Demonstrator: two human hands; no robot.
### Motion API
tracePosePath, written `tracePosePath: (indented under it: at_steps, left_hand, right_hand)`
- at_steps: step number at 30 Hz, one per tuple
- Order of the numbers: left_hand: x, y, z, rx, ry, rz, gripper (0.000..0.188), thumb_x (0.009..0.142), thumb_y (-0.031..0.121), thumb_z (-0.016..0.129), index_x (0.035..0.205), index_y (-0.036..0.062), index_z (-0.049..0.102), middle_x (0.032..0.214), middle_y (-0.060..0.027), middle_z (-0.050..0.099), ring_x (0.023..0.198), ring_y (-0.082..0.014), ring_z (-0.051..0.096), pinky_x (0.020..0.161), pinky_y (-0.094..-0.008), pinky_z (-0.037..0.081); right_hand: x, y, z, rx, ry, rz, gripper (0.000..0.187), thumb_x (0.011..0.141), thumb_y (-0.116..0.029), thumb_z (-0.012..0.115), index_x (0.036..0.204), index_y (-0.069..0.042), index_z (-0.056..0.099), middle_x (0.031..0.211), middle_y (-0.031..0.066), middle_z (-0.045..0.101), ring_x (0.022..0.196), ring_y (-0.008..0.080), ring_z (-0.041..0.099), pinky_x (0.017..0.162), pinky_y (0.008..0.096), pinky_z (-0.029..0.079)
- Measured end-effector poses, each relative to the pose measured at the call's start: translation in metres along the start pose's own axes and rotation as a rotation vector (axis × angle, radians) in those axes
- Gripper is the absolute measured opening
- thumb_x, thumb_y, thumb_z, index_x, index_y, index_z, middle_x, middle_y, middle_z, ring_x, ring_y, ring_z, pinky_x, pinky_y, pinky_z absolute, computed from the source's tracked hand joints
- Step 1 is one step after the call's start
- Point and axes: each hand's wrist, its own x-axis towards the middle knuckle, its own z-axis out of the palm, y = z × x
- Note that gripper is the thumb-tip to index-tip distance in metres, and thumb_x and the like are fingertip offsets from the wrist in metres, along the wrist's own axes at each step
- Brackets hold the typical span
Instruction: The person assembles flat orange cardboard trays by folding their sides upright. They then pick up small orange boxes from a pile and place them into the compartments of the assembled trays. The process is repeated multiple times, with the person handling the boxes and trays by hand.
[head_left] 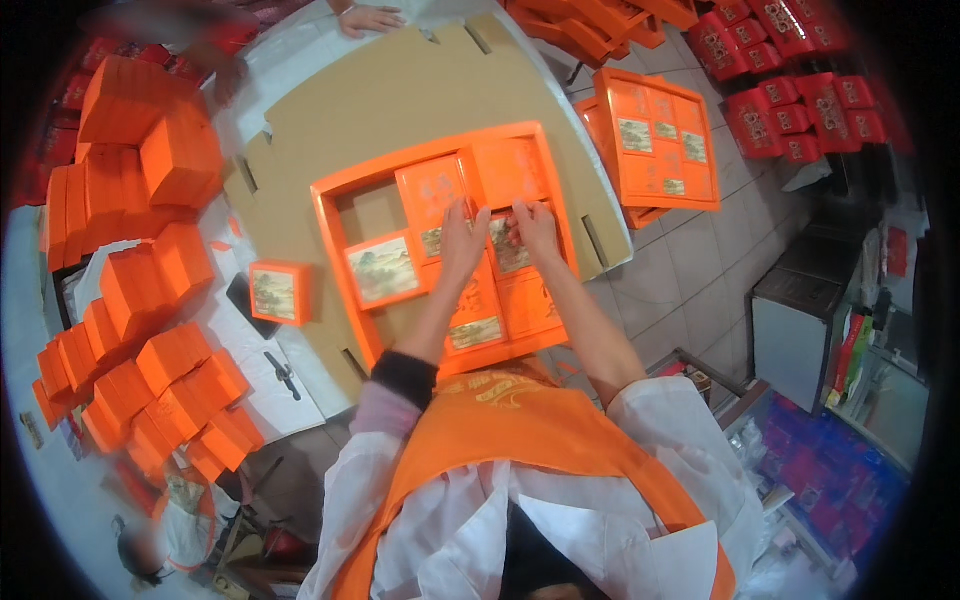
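A flat sheet of brown corrugated cardboard (400,100) covers the surface. On it lies a large orange tray (330,215), rectangular and glossy, filled with square cartons. Stacks of small orange boxes (150,370) crowd the left. In the tray's middle, a small landscape-printed box (507,250) sits under the left hand (462,240) and right hand (537,228), fingers spread flat, pressing its far edge.

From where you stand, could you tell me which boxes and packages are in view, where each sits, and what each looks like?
Orange tray box: centre, on cardboard; square, partly filled.
Small box: in the tray, under left hand and right hand; landscape picture on its lid.
Loose small box: left of the tray; orange, landscape lid.
Filled tray: upper right; orange, pictured lids.
Orange box stacks: left side.
Red boxes: upper right, on the floor.
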Motion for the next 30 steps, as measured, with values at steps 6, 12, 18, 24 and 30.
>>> tracePosePath:
  at_steps: [6,12,18,24,30]
  left_hand:
    - [0.036,0.022,0.016,0.171,-0.016,-0.232,0.056,0.079,0.043,0.061,0.105,-0.0057,0.050,0.101,-0.0174,0.054,0.092,-0.0251,0.053,0.075,-0.0381,0.044]
    - [0.041,0.033,0.013,-0.132,-0.173,-0.417,0.053,0.072,0.045,0.066,0.083,-0.0053,0.055,0.079,-0.0127,0.058,0.071,-0.0225,0.056,0.065,-0.0364,0.045]
    - [0.041,-0.013,0.012,-0.230,-0.154,-0.284,0.043,0.077,0.038,0.064,0.081,-0.0034,0.056,0.076,-0.0097,0.057,0.068,-0.0179,0.053,0.062,-0.0341,0.042]
    - [0.047,0.021,-0.002,-0.072,-0.274,-0.170,0.032,0.084,0.029,0.057,0.086,-0.0027,0.054,0.078,-0.0116,0.058,0.072,-0.0227,0.055,0.066,-0.0358,0.043]
    - [0.046,0.011,0.006,0.312,-0.178,-0.060,0.025,0.084,0.022,0.055,0.091,-0.0020,0.053,0.086,-0.0182,0.058,0.084,-0.0336,0.056,0.071,-0.0422,0.045]
  right_hand:
    - [0.011,0.000,-0.039,-0.768,0.577,-0.866,0.035,0.087,-0.026,0.052,0.109,0.001,0.048,0.094,0.0154,0.058,0.088,0.0291,0.056,0.078,0.0405,0.043]
    - [0.015,0.003,-0.040,-0.541,0.340,-0.430,0.040,0.089,-0.030,0.048,0.114,0.000,0.047,0.109,0.0195,0.055,0.099,0.0342,0.053,0.083,0.0397,0.040]
    - [0.022,0.009,-0.043,-0.270,0.298,-0.313,0.048,0.092,-0.038,0.040,0.120,0.000,0.046,0.116,0.0180,0.053,0.107,0.0301,0.051,0.088,0.0372,0.038]
    - [0.023,0.022,-0.050,-0.218,0.236,-0.455,0.054,0.093,-0.041,0.038,0.130,-0.003,0.041,0.133,0.0140,0.040,0.125,0.0257,0.036,0.100,0.0349,0.031]
    - [0.008,0.005,-0.044,-0.328,0.137,-0.479,0.053,0.093,-0.038,0.040,0.134,-0.005,0.035,0.140,0.0143,0.031,0.127,0.0270,0.032,0.103,0.0362,0.027]
